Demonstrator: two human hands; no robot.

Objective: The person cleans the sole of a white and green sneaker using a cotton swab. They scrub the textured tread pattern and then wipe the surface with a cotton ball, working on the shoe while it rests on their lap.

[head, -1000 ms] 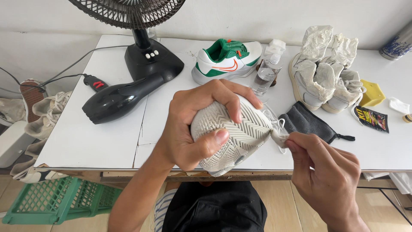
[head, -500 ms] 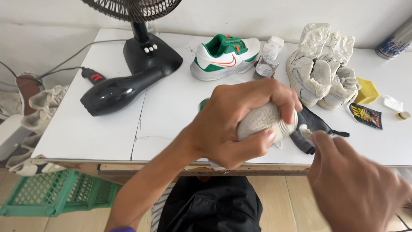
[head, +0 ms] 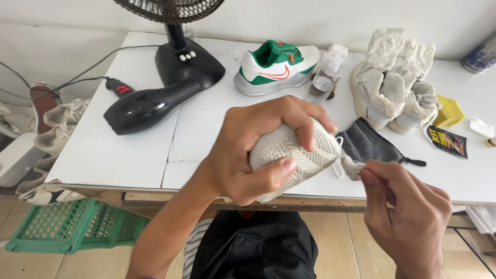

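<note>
A: Head view. We hold a white shoe [head: 294,155] sole-up in the left hand [head: 248,155], above the near edge of the worktop [head: 129,155]. The left grip is clamped around the shoe, fingers over the sole and thumb on its near side.

B: And the right hand [head: 408,212]?

A: Its grip is pinched together on a small pale wad [head: 353,166], cloth or paper, we cannot tell which. The wad sits just beside the right end of the shoe, at or very near its edge.

B: Progress?

A: We judge the sole cleaning to be under way. The ribbed tread looks pale and mostly free of marks, but the upper is hidden. On the worktop a green-and-white shoe [head: 276,67] stands on its sole, and a stuffed pale pair [head: 392,82] lies well apart to the right.

B: Surface and room?

A: The worktop is white and carries a black hair dryer [head: 150,106], a fan base [head: 188,64], a clear spray bottle [head: 324,80], a dark grey pouch [head: 369,144] and a yellow block [head: 448,111]. Below left, a green basket [head: 67,227] stands on a tan tiled floor [head: 336,248].
</note>
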